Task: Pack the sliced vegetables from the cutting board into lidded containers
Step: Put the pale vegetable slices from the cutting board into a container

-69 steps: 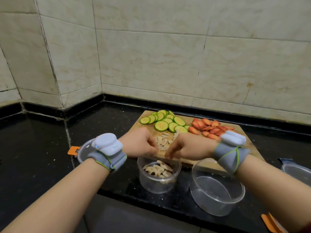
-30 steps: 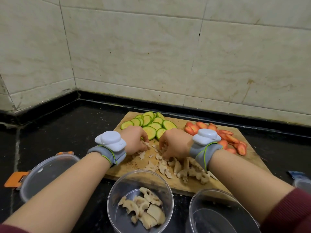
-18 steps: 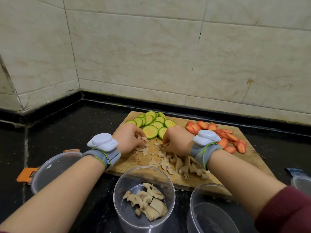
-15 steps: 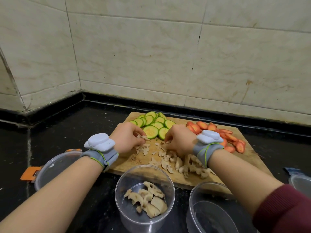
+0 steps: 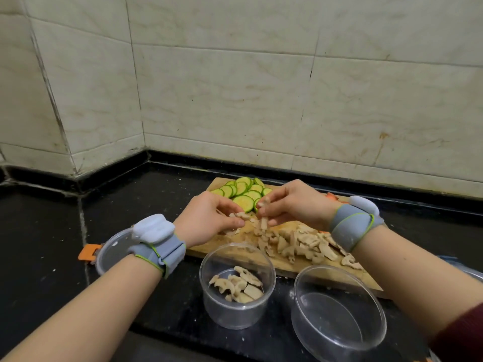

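Note:
A wooden cutting board (image 5: pixel 206 250) carries green zucchini rounds (image 5: pixel 241 190) at the back and a heap of pale lotus root slices (image 5: pixel 303 244) at the front. My left hand (image 5: pixel 209 220) and my right hand (image 5: pixel 295 203) are raised just above the board, each gripping a bunch of lotus root slices between curled fingers. A small clear container (image 5: pixel 236 307) in front of the board holds a few lotus slices. A larger clear container (image 5: pixel 337 333) stands to its right with nothing in it. Only a sliver of the orange carrot slices (image 5: pixel 331 195) shows behind my right wrist.
A clear lid with an orange clip (image 5: pixel 109 253) lies on the black counter, left of the board, partly under my left wrist. Another lid's edge (image 5: pixel 470 270) peeks out at the far right. Tiled walls meet in a corner behind.
Both hands have lifted off the board with lotus slices gathered between them. Earlier they were pressed down, scooping at the heap.

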